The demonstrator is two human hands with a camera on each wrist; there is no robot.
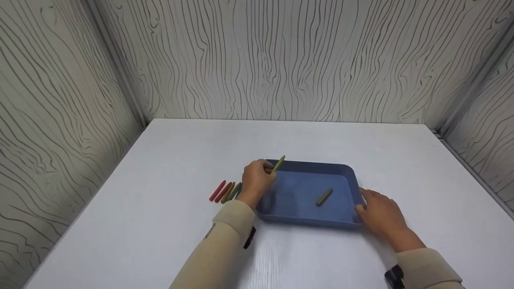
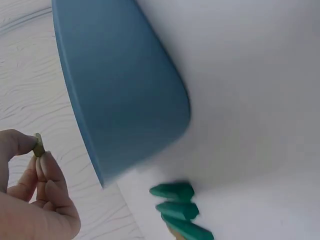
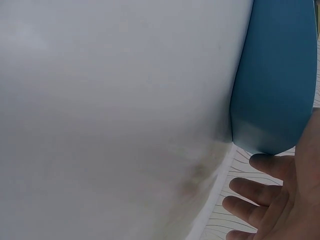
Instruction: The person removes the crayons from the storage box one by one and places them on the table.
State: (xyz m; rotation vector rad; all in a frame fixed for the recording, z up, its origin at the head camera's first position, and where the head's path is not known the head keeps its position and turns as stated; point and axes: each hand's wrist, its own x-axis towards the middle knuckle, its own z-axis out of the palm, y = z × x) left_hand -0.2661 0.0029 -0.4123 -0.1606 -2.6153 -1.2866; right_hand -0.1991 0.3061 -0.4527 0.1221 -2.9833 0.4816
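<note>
My left hand (image 1: 257,180) pinches a yellow-green crayon (image 1: 278,163) between thumb and fingertips, above the left end of a blue rectangular tray (image 1: 309,221). In the left wrist view the crayon (image 2: 38,146) shows end-on, beside the tray's outer wall (image 2: 120,90). Inside the tray lies one dark olive crayon (image 1: 324,197), slanted, right of the middle. My right hand (image 1: 381,212) holds the tray's right edge, thumb at the rim. From the right wrist, its other fingers (image 3: 250,187) look spread beside the tray's corner (image 3: 272,120).
Left of the tray, several crayons lie in a slanted row on the white table (image 1: 160,224): a red crayon (image 1: 217,190) leftmost, then brownish and green ones, partly hidden by my left hand. Wood-patterned panels (image 1: 265,60) stand behind and at both sides.
</note>
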